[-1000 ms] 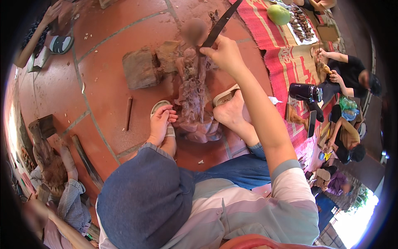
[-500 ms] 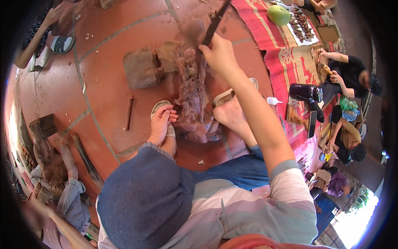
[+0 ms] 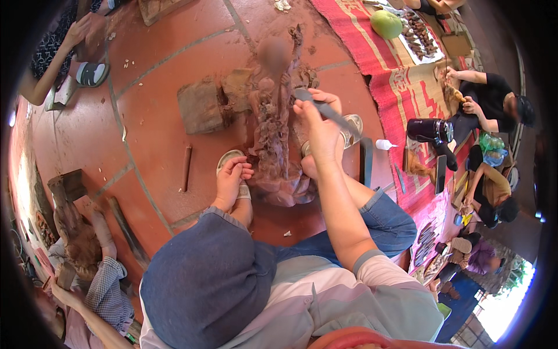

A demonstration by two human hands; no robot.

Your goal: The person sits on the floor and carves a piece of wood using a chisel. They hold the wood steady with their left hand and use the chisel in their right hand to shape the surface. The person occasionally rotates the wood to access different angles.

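A carved brown wooden sculpture (image 3: 268, 125) stands between my feet on the tiled floor. It has tall, uneven figures rising from a broad, lumpy base (image 3: 283, 191). Just right of its upper part, my right hand (image 3: 321, 119) is closed round a long, flat, dark tool (image 3: 329, 110). The tool is slightly smeared, and its exact kind does not show. My left hand (image 3: 233, 174) hovers by the sculpture's lower left side, over my left shoe (image 3: 231, 156). Its fingers are loosely bent and a little apart, with nothing visible in them.
Wooden blocks (image 3: 202, 107) lie left of the sculpture, near a thin brown stick (image 3: 186, 168). A grey flat bar (image 3: 365, 161) stands out beside my right knee. To the right, a red patterned mat (image 3: 401, 96) carries a dark flask (image 3: 429, 130). Several people work around me.
My right hand has come down and nearer with the flat tool, from above the sculpture to its right side. My right knee has swung outward. My left hand has barely moved.
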